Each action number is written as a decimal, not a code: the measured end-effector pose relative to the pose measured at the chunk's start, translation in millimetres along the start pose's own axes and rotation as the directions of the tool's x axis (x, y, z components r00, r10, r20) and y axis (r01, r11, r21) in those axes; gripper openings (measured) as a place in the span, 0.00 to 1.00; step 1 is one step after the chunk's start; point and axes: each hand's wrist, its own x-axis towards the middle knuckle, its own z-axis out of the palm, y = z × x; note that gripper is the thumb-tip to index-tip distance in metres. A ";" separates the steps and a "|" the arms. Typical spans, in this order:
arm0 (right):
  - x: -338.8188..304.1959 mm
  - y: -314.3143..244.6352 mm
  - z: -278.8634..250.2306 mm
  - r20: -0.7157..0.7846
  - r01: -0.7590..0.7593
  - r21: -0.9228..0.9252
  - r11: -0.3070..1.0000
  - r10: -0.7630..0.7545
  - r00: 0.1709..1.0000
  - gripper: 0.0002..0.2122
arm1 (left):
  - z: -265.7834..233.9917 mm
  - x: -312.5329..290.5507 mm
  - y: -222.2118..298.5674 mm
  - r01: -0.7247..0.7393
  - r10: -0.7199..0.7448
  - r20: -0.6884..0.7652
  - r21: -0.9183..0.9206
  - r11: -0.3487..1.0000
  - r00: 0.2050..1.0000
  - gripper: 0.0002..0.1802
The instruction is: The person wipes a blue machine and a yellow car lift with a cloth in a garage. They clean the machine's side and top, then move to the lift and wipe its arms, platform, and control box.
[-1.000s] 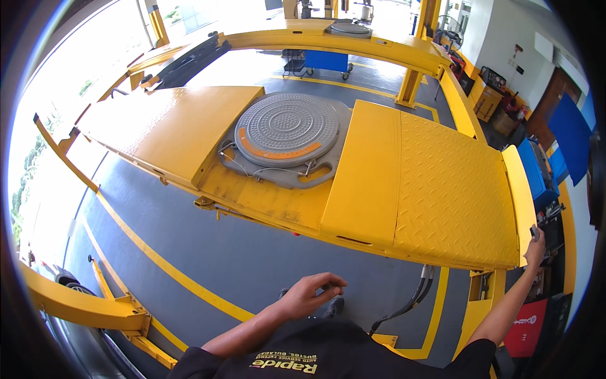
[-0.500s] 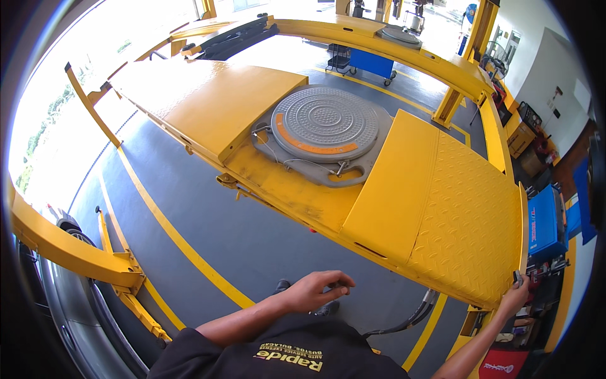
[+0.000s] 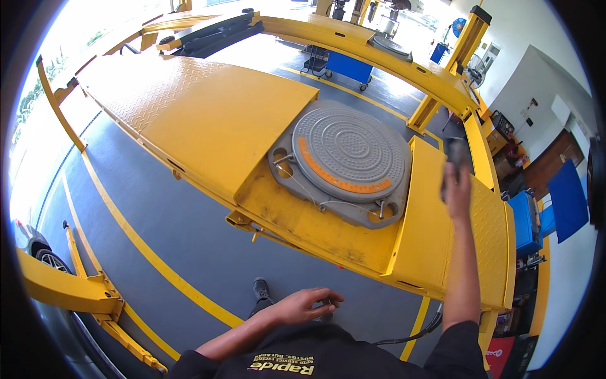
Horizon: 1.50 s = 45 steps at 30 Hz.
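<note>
My right hand [image 3: 458, 189] is raised over the yellow ramp section [image 3: 435, 234] on the right, closed round a dark hand-held object [image 3: 456, 150]. Motion blurs that object, and its kind cannot be made out. In front of my body, low in the view, my left hand [image 3: 306, 306] hangs with loosely bent fingers, thumb apart, and nothing visible in it. Between the yellow ramp sections lies a round grey turntable plate [image 3: 353, 148] with an orange scale along its near edge. Its grey base [image 3: 363, 215] has a cutout handle, pins and a thin wire.
The yellow lift platform [image 3: 189, 120] crosses in front of me, with a second runway [image 3: 303, 28] beyond. A lift arm [image 3: 63, 284] and part of a car [image 3: 53, 328] are at left. Blue tool cabinet [image 3: 524, 221] stands right; a black hose [image 3: 410, 338] hangs below the platform.
My right hand has left the platform's right end and moved up and inward with the dark object. My left hand stays nearly in place. The view has shifted rightward.
</note>
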 end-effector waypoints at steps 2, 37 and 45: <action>13.9 -5.3 101.9 0.409 0.169 -0.235 0.957 -0.061 0.910 0.30 | -36.6 -19.1 -5.5 -0.007 0.007 -0.001 -0.015 1.000 1.000 0.20; 39.4 -145.8 261.5 0.862 0.713 0.028 0.700 -0.379 0.338 0.30 | -221.5 -136.6 -155.9 0.742 -0.769 -0.282 -0.218 0.634 0.573 0.23; 179.9 -53.1 280.7 0.506 0.144 -0.638 0.756 0.271 0.819 0.29 | -274.0 -164.5 -211.9 0.723 -0.720 -0.308 -0.128 0.679 0.622 0.26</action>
